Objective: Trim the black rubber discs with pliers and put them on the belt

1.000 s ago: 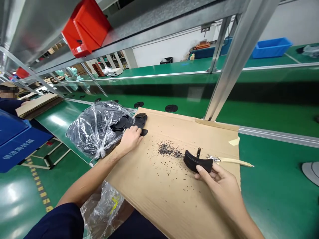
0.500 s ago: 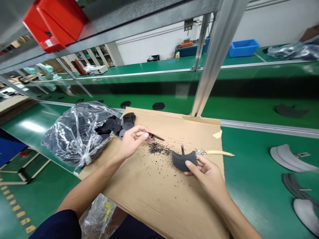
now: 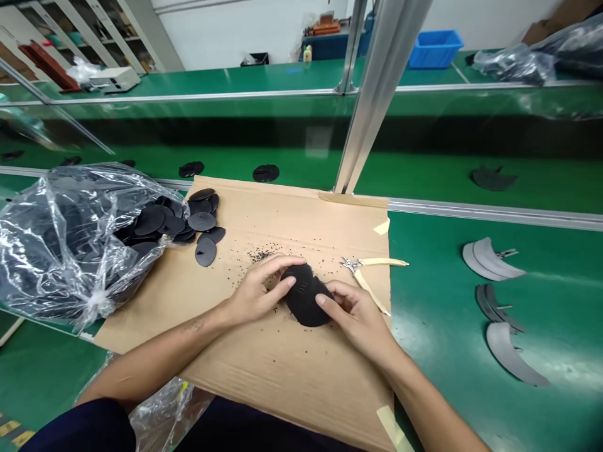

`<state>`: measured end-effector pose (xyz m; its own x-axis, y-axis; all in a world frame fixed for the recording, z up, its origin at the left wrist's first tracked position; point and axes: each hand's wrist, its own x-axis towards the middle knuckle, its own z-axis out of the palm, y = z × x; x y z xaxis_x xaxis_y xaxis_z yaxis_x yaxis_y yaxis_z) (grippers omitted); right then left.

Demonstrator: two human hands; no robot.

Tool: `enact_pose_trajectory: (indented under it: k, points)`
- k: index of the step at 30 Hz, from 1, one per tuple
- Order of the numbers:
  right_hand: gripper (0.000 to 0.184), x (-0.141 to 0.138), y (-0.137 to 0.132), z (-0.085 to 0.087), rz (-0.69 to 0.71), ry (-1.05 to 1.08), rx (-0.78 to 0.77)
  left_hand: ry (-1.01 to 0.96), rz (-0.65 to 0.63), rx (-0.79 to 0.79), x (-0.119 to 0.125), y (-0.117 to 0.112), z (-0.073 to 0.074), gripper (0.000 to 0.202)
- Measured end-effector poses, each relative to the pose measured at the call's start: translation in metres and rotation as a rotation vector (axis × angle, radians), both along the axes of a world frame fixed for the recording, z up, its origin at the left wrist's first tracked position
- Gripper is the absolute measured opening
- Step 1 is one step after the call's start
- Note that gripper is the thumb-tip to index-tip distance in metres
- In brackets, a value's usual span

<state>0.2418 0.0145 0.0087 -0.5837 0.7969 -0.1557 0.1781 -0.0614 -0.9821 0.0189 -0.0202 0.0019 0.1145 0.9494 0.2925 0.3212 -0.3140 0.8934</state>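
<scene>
My left hand (image 3: 259, 285) pinches a black oval disc (image 3: 296, 277) between thumb and fingers. My right hand (image 3: 358, 314) grips a black crescent-shaped piece (image 3: 316, 314), its thumb on the near face. The two dark parts touch or overlap in front of me; where one ends and the other begins is hard to make out. Small raised marks show near the middle. Under and behind my hands lies a cardboard sheet (image 3: 245, 358) strewn with small black bits (image 3: 260, 255). Nippers with pale yellow handles (image 3: 372, 292) rest spread apart just right of my right hand.
A clear plastic bag (image 3: 70, 238) of black discs lies at left, with several loose discs (image 3: 201, 221) spilling out. Crescent-shaped parts with stems (image 3: 492, 258) lie on the green bench (image 3: 433, 389) at right. A metal post (image 3: 377, 94) rises behind the cardboard.
My hands have come together, bringing the disc and the crescent-shaped piece against each other. The nippers, partly hidden before, now show fully. The view has shifted downward and to the right.
</scene>
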Motion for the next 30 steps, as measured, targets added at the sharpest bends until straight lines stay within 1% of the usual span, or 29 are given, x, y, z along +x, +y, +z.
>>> enact_pose_trajectory:
  k: [2, 5, 8, 12, 15, 17, 19, 21, 24, 25, 27, 30]
  points:
    - [0.046, -0.001, 0.0, 0.001, -0.017, -0.001, 0.004, 0.075, 0.012, 0.121, 0.0, -0.001, 0.001, 0.031]
    - [0.045, -0.001, 0.0, 0.003, -0.015, 0.0, 0.007, 0.109, 0.001, 0.225, 0.002, -0.002, 0.003, 0.036]
    - [0.041, -0.002, 0.0, 0.004, 0.004, 0.004, 0.021, 0.151, -0.037, 0.263, 0.003, -0.002, 0.003, 0.041]
    - [0.031, -0.004, -0.001, 0.006, 0.011, 0.022, 0.073, 0.203, -0.041, 0.304, 0.004, -0.001, 0.0, 0.044]
    - [0.023, -0.005, -0.002, 0.007, 0.029, 0.033, 0.085, 0.242, -0.087, 0.37, 0.007, -0.002, -0.002, 0.047]
    - [0.019, -0.006, -0.004, 0.007, 0.03, 0.033, 0.121, 0.252, -0.095, 0.407, 0.009, -0.004, -0.002, 0.049]
    - [0.016, -0.007, -0.006, 0.006, 0.015, 0.028, 0.205, 0.223, -0.052, 0.384, 0.011, -0.006, -0.001, 0.05]
    - [0.012, -0.007, -0.008, 0.006, -0.011, 0.033, 0.309, 0.165, -0.014, 0.296, 0.011, -0.007, 0.002, 0.048]
    - [0.006, -0.008, -0.011, 0.007, -0.042, 0.068, 0.464, 0.064, -0.066, 0.197, 0.009, -0.007, 0.007, 0.034]
    - [0.009, -0.008, -0.011, 0.007, -0.042, 0.088, 0.508, 0.032, -0.095, 0.188, 0.008, -0.007, 0.009, 0.031]
    - [0.017, -0.008, -0.012, 0.007, -0.034, 0.121, 0.587, -0.011, -0.125, 0.184, 0.007, -0.006, 0.01, 0.031]
    - [0.024, -0.007, -0.013, 0.007, -0.019, 0.134, 0.662, -0.01, -0.138, 0.205, 0.007, -0.006, 0.011, 0.03]
